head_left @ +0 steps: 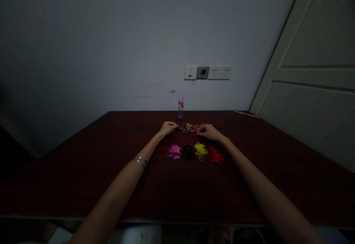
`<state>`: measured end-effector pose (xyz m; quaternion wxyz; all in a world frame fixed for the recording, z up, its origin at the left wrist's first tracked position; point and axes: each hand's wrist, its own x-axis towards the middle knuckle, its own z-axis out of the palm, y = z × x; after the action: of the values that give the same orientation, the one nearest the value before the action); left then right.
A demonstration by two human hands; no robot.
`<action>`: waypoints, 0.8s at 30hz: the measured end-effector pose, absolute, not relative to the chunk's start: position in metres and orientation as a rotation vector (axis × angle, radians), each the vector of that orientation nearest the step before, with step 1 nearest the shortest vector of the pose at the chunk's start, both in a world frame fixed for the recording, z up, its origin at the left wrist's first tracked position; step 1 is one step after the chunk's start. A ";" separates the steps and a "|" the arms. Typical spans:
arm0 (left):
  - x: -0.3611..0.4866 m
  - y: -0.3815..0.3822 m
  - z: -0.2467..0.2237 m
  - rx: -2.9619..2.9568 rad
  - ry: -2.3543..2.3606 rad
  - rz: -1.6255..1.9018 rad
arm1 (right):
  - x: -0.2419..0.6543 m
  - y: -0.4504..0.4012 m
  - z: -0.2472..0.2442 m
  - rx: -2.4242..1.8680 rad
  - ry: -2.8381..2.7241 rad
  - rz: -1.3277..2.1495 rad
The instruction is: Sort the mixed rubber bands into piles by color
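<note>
A mixed heap of small coloured rubber bands (189,127) lies toward the back of the dark red table. My left hand (168,128) is at the heap's left edge, thumb and fingers pinched together; what lies between them is too small to make out. At the right edge, my right hand (209,132) is closed in a pinch, with a yellow rubber band (198,133) at its fingertips. Nearer to me are separate piles: pink bands (174,151), black bands (189,152), yellow bands (200,149) and red bands (216,155).
Behind the heap stands a clear bottle with a pink cap (181,108), close to the wall. Wall sockets (220,73) sit above the table (111,144). A pale panelled door (310,85) is on the right. Below the front edge, a white object (142,234) shows.
</note>
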<state>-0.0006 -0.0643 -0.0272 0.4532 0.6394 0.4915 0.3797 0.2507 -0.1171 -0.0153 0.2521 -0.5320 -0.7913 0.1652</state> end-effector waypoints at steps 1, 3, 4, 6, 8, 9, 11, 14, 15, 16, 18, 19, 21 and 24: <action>0.000 -0.064 -0.028 1.594 1.216 0.935 | 0.253 -0.118 -0.011 -1.424 -2.149 0.472; 0.001 -0.063 -0.029 1.642 1.216 0.930 | 0.257 -0.122 -0.001 -1.379 -2.159 0.556; 0.001 -0.062 -0.030 1.673 1.215 0.927 | 0.259 -0.125 0.004 -1.365 -2.173 0.616; 0.003 -0.061 -0.031 1.744 1.206 0.920 | 0.261 -0.131 0.014 -1.355 -2.223 0.761; 0.006 -0.060 -0.033 1.820 1.184 0.905 | 0.260 -0.137 0.022 -1.351 -2.288 0.896; 0.008 -0.060 -0.033 1.860 1.171 0.891 | 0.258 -0.140 0.024 -1.349 -2.318 0.949; 0.013 -0.062 -0.033 1.940 1.141 0.865 | 0.255 -0.143 0.027 -1.354 -2.352 1.030; 0.021 -0.070 -0.027 2.056 1.115 0.839 | 0.252 -0.143 0.026 -1.373 -2.357 1.096; 0.023 -0.074 -0.025 2.094 1.108 0.833 | 0.252 -0.142 0.025 -1.373 -2.357 1.105; 0.026 -0.077 -0.022 2.131 1.099 0.827 | 0.252 -0.141 0.024 -1.370 -2.359 1.105; 0.032 -0.084 -0.017 2.204 1.075 0.810 | 0.255 -0.139 0.022 -1.352 -2.360 1.084; 0.035 -0.087 -0.015 2.241 1.062 0.797 | 0.258 -0.137 0.021 -1.341 -2.353 1.061; 0.041 -0.091 -0.014 2.316 1.041 0.761 | 0.263 -0.134 0.018 -1.330 -2.313 1.002; 0.049 -0.092 -0.015 2.410 1.048 0.715 | 0.270 -0.130 0.012 -1.344 -2.199 0.928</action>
<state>0.0492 -0.0915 -0.0151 0.2077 0.8656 0.3764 0.2567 0.2697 -0.1300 0.0123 0.1999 -0.4807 -0.7867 0.3318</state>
